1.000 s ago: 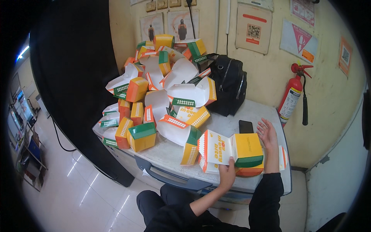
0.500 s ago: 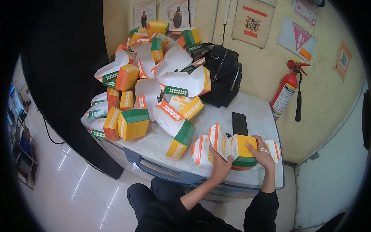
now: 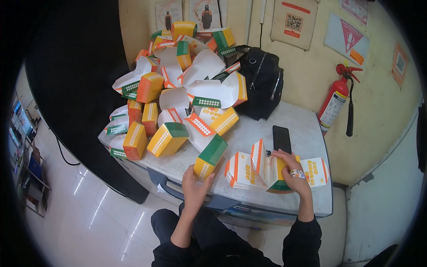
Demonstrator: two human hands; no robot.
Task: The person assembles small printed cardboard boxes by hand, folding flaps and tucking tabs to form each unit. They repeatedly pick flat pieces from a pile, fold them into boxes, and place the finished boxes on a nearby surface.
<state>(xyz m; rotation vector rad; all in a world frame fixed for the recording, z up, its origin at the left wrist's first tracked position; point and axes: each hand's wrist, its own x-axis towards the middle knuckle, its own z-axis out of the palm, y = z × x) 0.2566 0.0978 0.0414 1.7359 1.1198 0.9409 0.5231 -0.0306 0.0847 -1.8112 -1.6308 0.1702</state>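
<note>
L hand (image 3: 194, 189) has fingers clenched round nr end of grn/ylw box (image 3: 211, 155), at front of box pile (image 3: 167, 141) on white chest top (image 3: 262, 129); R hand (image 3: 294, 171) lies on ylw/grn carton (image 3: 279, 183) beside white/orange flaps (image 3: 242, 171), can't tell if it grips; open boxes (image 3: 203, 67) show white insides; blk bag (image 3: 262, 84) behind, contents hidden.

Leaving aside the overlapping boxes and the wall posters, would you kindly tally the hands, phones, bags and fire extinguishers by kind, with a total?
Hands: 2 (left hand, right hand)
Black phone: 1
Black bag: 1
Red fire extinguisher: 1
Total: 5
</note>
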